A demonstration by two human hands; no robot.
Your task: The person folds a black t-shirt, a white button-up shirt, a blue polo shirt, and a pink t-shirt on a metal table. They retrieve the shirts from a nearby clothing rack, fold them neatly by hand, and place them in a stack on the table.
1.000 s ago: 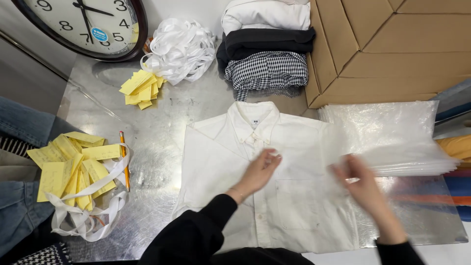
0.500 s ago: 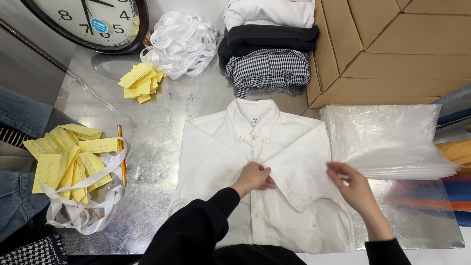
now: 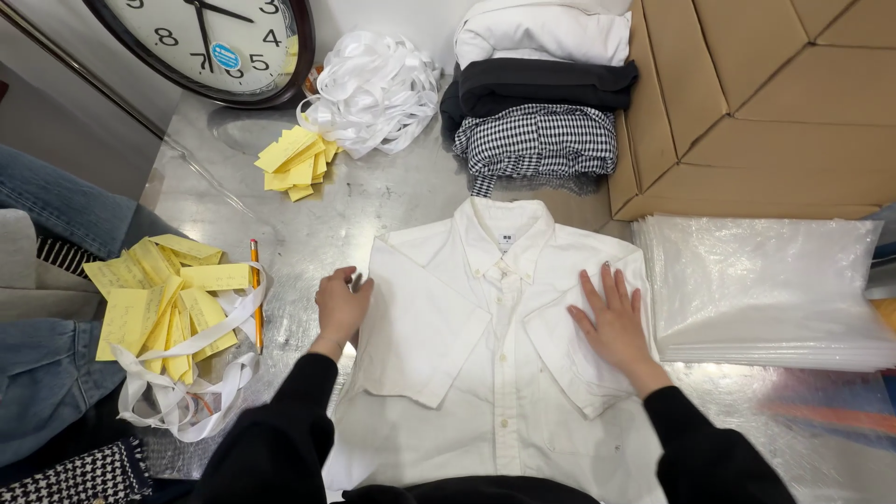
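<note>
Left hand [image 3: 341, 303]: loosely curled, fingers at the left edge of the white button-down shirt [image 3: 495, 373], touching the folded-in sleeve; whether it pinches the cloth, cannot tell. Right hand [image 3: 611, 317]: open, flat, palm pressed on the shirt's right folded sleeve, gripping nothing. Shirt lies face up on the metal desk [image 3: 392, 201], collar away from the person, both short sleeves folded over the front. Just right of the shirt: stack of clear plastic bags [image 3: 765, 285]. Left of it: orange pencil [image 3: 255, 294], then yellow paper slips [image 3: 159, 299] tangled with white straps [image 3: 177, 392]. Farther off: small pile of yellow slips [image 3: 294, 163], bundle of white straps [image 3: 373, 89], folded clothes stack [image 3: 541, 93] with white, black and checked pieces, cardboard box [image 3: 765, 103], wall clock [image 3: 210, 42] at top left.
</note>
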